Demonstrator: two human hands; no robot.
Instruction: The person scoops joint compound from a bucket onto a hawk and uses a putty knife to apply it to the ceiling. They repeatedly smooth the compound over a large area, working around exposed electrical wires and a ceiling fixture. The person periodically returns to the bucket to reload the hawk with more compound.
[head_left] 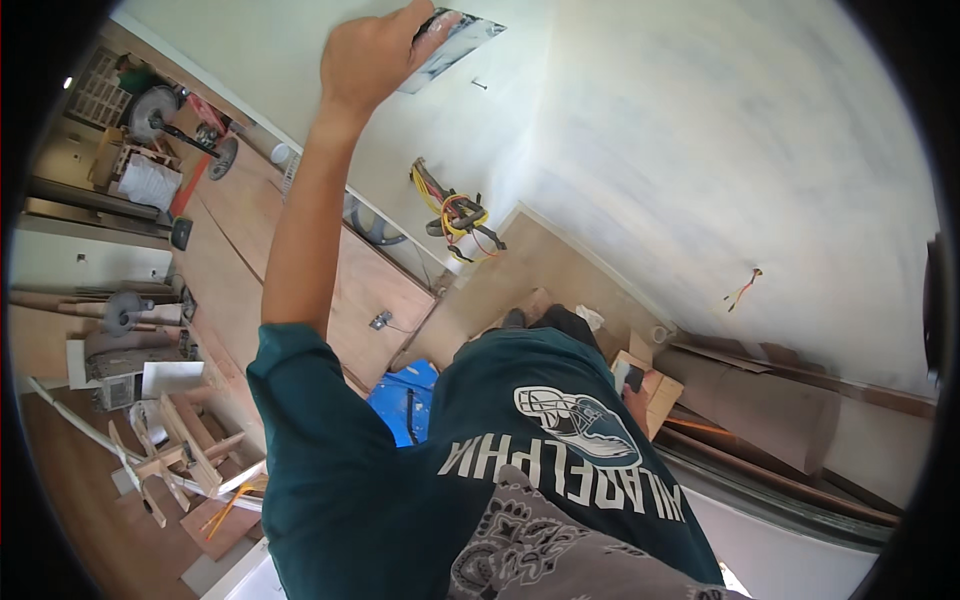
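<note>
My left hand is raised to the pale wall at the top, its fingers closed on a wide putty knife. The knife's flat metal blade, smeared with white, lies against or very near the wall; the hand hides the handle. Low at my right side, my right hand shows only in part beyond my shirt. It seems closed around a small dark, flat-looking piece, whose kind I cannot make out. An open cardboard box is beside that hand.
A bundle of yellow and dark wires hangs from the wall below my left hand. Thin wires poke out of the right wall. Plywood sheets, a blue tarp-like sheet, wood scraps and a fan lie or stand leftward.
</note>
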